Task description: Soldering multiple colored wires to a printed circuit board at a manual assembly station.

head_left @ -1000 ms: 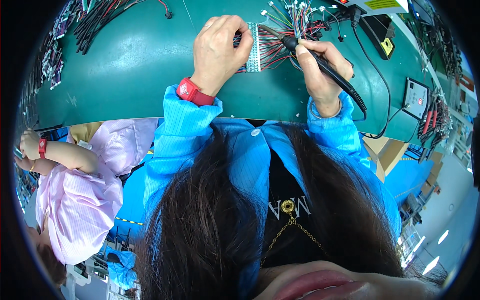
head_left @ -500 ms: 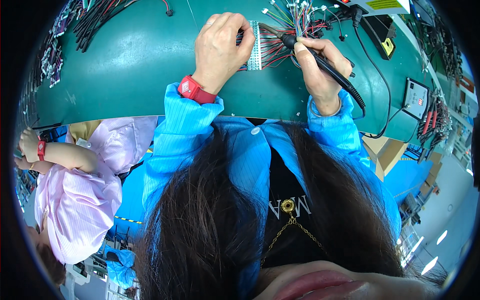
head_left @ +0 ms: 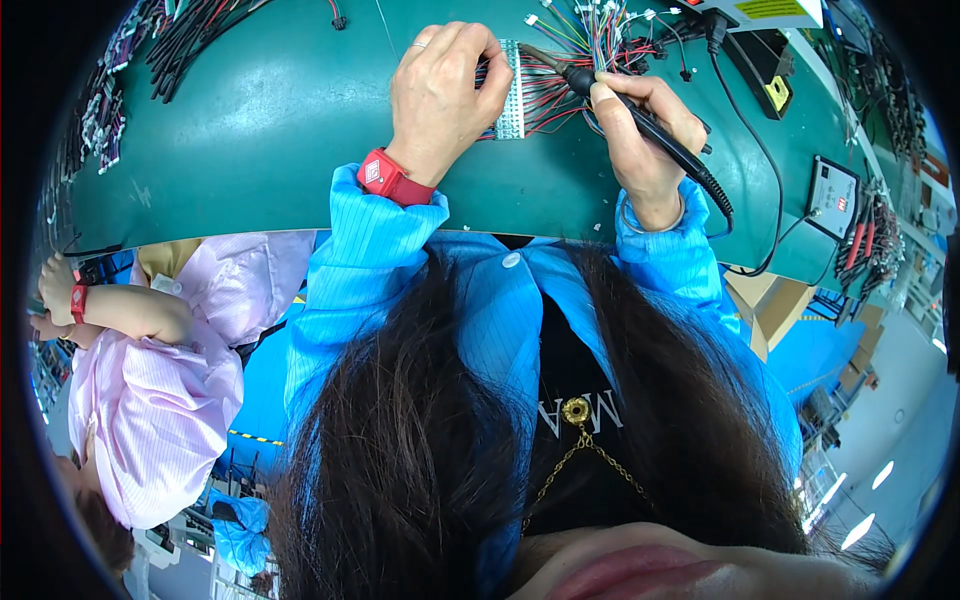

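On the green bench top [head_left: 270, 130] my left hand [head_left: 440, 95] is closed over a long white connector strip [head_left: 513, 95] that carries many red, blue and other coloured wires [head_left: 590, 40]. A red band sits on that wrist. My right hand [head_left: 640, 130] grips a black pen-shaped soldering iron [head_left: 640, 115]. Its tip points left into the wires just right of the strip. The iron's black cord [head_left: 745, 240] trails down to the right. Both sleeves are blue.
Bundles of dark wires [head_left: 200, 30] lie at the far left of the bench. A small grey control box [head_left: 833, 195] and a black tool with a yellow part [head_left: 765, 70] stand at the right. A person in a pink coat [head_left: 160, 390] works at the lower left.
My left hand has shifted a little along the connector strip. The soldering iron tip stays at the wires, moved only slightly.
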### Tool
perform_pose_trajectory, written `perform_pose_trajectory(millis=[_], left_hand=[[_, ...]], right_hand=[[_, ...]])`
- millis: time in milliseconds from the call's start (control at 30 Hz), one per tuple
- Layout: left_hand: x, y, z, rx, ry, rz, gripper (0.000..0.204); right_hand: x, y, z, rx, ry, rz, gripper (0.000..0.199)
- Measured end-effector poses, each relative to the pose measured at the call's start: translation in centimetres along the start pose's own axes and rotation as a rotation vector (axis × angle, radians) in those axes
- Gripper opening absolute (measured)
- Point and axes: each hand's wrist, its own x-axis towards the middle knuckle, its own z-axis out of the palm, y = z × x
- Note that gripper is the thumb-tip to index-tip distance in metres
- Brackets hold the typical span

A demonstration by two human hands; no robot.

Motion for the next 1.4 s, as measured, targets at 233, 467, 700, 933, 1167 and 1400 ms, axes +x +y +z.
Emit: perform_pose_trajectory(millis=[233, 467, 700, 933, 1167, 1400], left_hand=[[0.00, 0.17, -0.14, -0.013, -0.012, -0.010, 0.008], [0.06, -0.08, 0.02, 0.026, -0.014, 0.028, 0.008], [0.09, -0.43, 0.10, 0.006, -0.013, 0.051, 0.008], [0.16, -0.59, 0.02, 0.002, -0.016, 0.067, 0.009], [0.04, -0.49, 0.42, 0.039, 0.011, 0.080, 0.009], [0.01, -0.55, 0.33, 0.024, 0.012, 0.090, 0.007]], right_hand=[[-0.14, 0.31, -0.24, -0.025, -0.020, -0.014, 0.013], [-0.15, 0.24, -0.26, -0.012, -0.025, -0.010, 0.013], [-0.17, 0.25, -0.27, -0.024, -0.028, -0.018, 0.013], [-0.08, 0.13, -0.35, -0.033, -0.036, -0.011, 0.014], [-0.21, 0.07, -0.37, -0.054, -0.042, -0.044, 0.013], [-0.50, 0.11, -0.37, -0.069, -0.036, -0.068, 0.012]])
